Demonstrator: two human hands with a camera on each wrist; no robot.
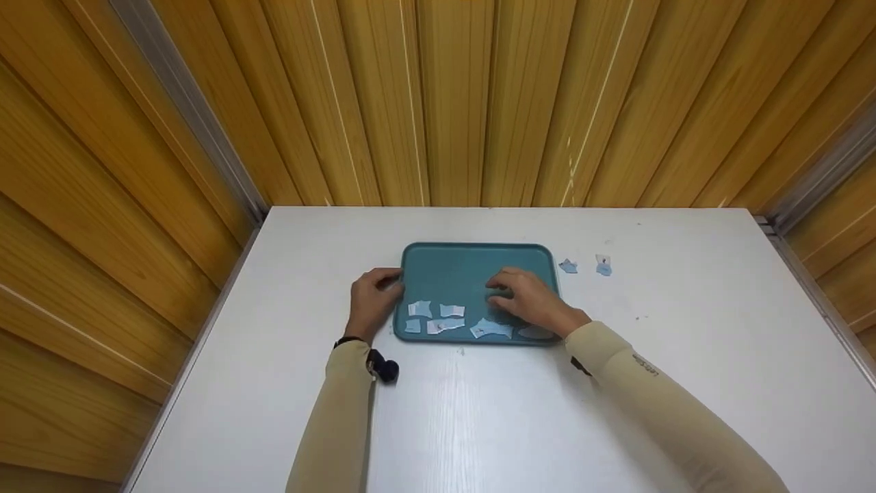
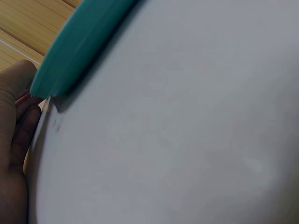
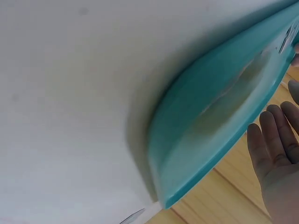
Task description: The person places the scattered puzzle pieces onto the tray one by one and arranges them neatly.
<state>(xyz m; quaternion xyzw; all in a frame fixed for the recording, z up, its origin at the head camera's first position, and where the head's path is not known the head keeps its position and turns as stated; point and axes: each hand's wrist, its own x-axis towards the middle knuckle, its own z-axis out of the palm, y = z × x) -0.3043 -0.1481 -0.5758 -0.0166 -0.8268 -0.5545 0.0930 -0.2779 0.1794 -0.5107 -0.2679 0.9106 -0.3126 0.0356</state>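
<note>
A teal tray (image 1: 472,263) lies on the white table with several torn light-blue and white paper pieces (image 1: 446,325) along its near side. At its left edge, my left hand (image 1: 371,301) grips the rim. The left wrist view has the thumb and fingers of that hand close about the tray's edge. My right hand (image 1: 530,298) is over the right half of the tray, fingers loosely bent, with nothing visible between them. A larger piece (image 1: 491,329) lies near that hand; another piece (image 1: 536,333) at the near right corner is partly hidden beneath the wrist.
Two more torn pieces lie right of the tray on the white table (image 1: 684,356): a small one (image 1: 569,266) beside the rim and another (image 1: 603,265) farther right. Yellow wood-patterned panels (image 1: 452,103) stand behind the table and at both sides.
</note>
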